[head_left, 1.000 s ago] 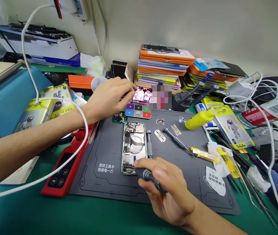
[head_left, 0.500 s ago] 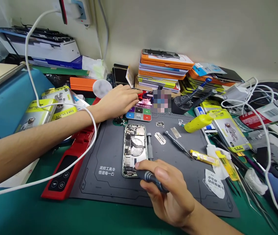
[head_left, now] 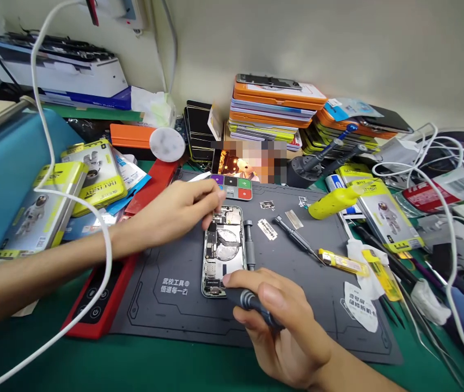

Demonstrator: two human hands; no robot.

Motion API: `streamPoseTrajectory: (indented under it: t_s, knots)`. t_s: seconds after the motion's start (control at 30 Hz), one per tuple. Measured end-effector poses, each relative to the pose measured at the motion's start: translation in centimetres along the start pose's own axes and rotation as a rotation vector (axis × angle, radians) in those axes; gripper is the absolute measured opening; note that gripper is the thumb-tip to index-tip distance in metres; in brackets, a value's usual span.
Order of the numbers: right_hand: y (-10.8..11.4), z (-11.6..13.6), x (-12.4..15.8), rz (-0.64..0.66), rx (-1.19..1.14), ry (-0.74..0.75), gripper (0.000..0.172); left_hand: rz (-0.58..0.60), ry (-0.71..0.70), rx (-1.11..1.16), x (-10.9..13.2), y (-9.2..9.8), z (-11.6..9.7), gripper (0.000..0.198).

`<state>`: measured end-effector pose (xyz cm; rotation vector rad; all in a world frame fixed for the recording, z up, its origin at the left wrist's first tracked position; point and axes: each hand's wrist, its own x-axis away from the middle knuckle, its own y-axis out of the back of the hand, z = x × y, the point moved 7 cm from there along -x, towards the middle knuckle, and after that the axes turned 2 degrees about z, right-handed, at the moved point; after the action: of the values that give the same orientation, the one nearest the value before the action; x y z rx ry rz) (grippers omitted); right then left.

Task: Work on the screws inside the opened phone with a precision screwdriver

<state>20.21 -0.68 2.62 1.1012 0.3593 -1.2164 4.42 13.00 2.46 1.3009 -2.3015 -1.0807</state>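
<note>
My right hand (head_left: 293, 326) grips a dark grey screwdriver (head_left: 252, 302), its index finger reaching over the lower end of an opened smartphone (head_left: 229, 245). The phone lies upright on the mat, its circuit board and round coil exposed. My left hand (head_left: 178, 209) hovers at the phone's upper left corner, fingers loosely bent and apart, seemingly with nothing in them; I cannot tell if they touch the phone. Just right of the phone lies a grey screwdriver (head_left: 249, 245). Beyond it is a tray with coloured squares (head_left: 232, 187).
A grey work mat (head_left: 166, 310) covers the bench. A razor blade (head_left: 267, 229), another screwdriver (head_left: 295, 237) and a yellow bottle (head_left: 330, 204) lie to the right. A white cable (head_left: 107, 245) crosses over my left forearm. Stacked cases (head_left: 275, 109) stand behind a lit screen (head_left: 236, 163).
My left hand has come back from beside the lit screen to the opened phone's top corner. The screen's picture has changed. My right hand has stayed with the screwdriver at the phone's lower end.
</note>
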Motion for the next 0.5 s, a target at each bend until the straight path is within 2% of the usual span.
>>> streamPoseTrajectory:
  t_s: [0.03, 0.13, 0.2, 0.5]
  knots:
    - [0.1, -0.1, 0.0, 0.004, 0.006, -0.014, 0.058, 0.050, 0.030, 0.096, 0.6, -0.7, -0.1, 0.046]
    - [0.3, -0.3, 0.0, 0.015, 0.017, -0.045, 0.060, 0.194, 0.254, 0.548, 2.2, -2.8, 0.8, 0.044]
    - [0.4, -0.5, 0.0, 0.017, 0.003, -0.050, 0.063, 0.236, 0.310, 0.666, 2.8, -3.6, 1.0, 0.043]
    - [-0.2, -0.8, 1.1, 0.061, -0.064, -0.149, 0.076, 0.277, 0.237, 0.493, 3.1, -3.8, 1.0, 0.047]
